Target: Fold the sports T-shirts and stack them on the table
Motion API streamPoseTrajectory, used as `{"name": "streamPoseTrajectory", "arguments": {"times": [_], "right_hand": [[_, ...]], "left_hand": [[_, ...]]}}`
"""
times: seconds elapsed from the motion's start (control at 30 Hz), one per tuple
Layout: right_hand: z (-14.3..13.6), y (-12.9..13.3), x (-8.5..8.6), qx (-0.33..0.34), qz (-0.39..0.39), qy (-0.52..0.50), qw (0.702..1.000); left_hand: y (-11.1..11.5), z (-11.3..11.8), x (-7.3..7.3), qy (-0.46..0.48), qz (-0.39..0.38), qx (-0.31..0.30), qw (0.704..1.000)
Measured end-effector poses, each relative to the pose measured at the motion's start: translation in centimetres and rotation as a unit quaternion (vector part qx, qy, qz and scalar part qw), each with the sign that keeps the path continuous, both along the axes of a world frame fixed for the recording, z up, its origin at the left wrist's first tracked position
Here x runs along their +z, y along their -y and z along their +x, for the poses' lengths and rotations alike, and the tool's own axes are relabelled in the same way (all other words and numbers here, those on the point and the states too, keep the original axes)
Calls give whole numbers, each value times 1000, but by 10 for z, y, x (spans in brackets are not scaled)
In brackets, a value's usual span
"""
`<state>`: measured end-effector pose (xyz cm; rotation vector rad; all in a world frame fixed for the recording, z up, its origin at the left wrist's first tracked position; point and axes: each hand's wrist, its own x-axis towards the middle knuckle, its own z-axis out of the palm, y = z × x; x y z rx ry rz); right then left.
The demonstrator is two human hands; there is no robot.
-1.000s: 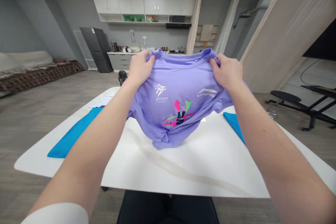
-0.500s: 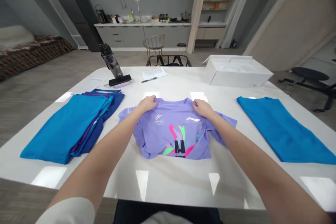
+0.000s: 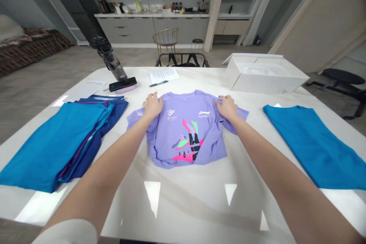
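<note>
A purple T-shirt (image 3: 183, 129) with white logos and a pink, green and black print lies face up on the table, its collar pointing away from me and its lower part bunched. On its left shoulder, as I see it, rests my left hand (image 3: 153, 105), open with fingers apart. My right hand (image 3: 228, 107) touches the opposite shoulder near the sleeve, its fingers also spread. Off to the left is a stack of folded shirts, with a bright blue shirt (image 3: 54, 141) on top and dark blue and purple ones beneath. A single folded blue shirt (image 3: 311, 143) lies at the right.
A white open box (image 3: 263, 78) stands at the table's (image 3: 188, 202) back right. Printed paper (image 3: 166, 74) and a pen (image 3: 159, 83) lie at the back, beside a black phone (image 3: 122, 84) and an upright vacuum cleaner (image 3: 111, 59). Chairs and a kitchen counter (image 3: 122, 16) are beyond.
Both hands have moved from the collar out to the shoulders and opened. The purple T-shirt now lies flatter, a bit farther away, with more of its print showing. My view has tilted down.
</note>
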<state>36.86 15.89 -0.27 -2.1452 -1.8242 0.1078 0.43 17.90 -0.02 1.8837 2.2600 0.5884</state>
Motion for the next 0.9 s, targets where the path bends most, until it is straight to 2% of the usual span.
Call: {"name": "streamPoseTrajectory", "arguments": {"times": [0.13, 0.23, 0.33, 0.47, 0.57, 0.63, 0.7, 0.8, 0.9], "right_hand": [[37, 12, -18, -1, -23, 44, 999], [47, 14, -22, 2, -26, 56, 998], [55, 11, -21, 2, -34, 61, 998], [72, 2, -16, -62, -43, 70, 995], [73, -4, -10, -111, -26, 78, 990], [64, -8, -5, -106, 10, 86, 991], [48, -13, 0, -75, 33, 86, 993], [23, -23, 5, -41, -28, 54, 997], [6, -36, 2, -57, -104, 33, 992]], "left_hand": [[22, -42, -16, -95, -27, 30, 995], [26, -59, -22, -128, -42, 11, 991], [15, -66, -22, -114, -52, -12, 992], [-10, -69, -11, -74, -36, 26, 996], [-24, -59, 1, -81, -3, 34, 996], [-28, -45, 7, -108, 29, 9, 994], [-31, -27, 9, -121, 30, -42, 991], [-36, -3, 4, -108, -35, -96, 989], [-44, 13, -6, -102, -77, -104, 986]]}}
